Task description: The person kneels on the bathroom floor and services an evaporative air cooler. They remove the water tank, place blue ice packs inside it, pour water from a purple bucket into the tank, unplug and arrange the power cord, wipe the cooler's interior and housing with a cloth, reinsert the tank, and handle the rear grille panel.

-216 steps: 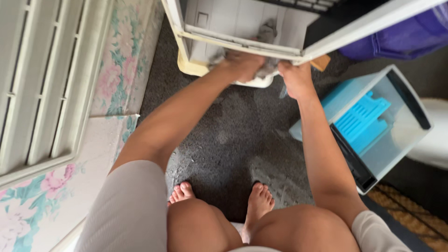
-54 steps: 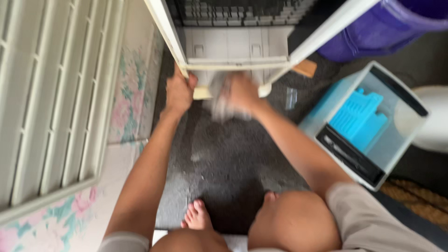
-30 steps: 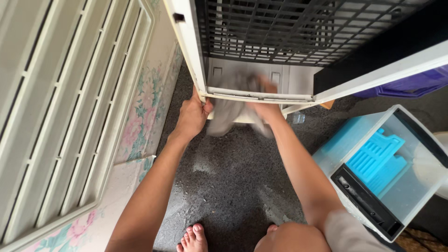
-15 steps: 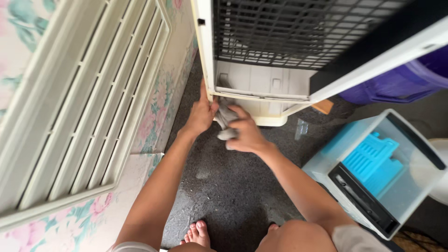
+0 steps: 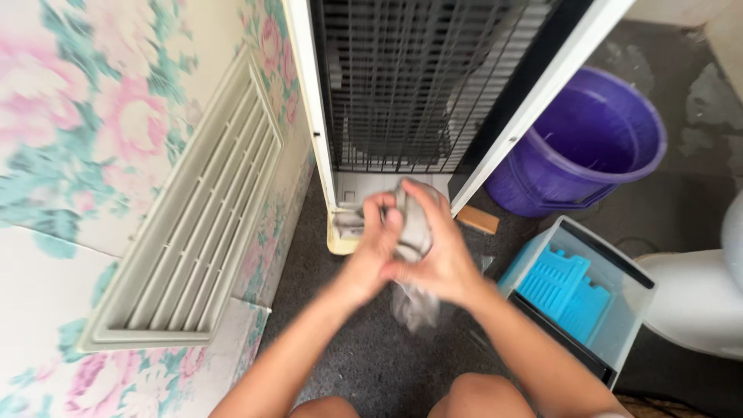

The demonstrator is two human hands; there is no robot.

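That grey rag (image 5: 412, 232) is bunched up mid-frame, just in front of the white cooler (image 5: 433, 101)'s base. Your left hand (image 5: 371, 251) and right hand (image 5: 437, 259) both clamp around it. Purple bucket (image 5: 580, 139) sits far right, louvred panel (image 5: 193, 232) leans left.
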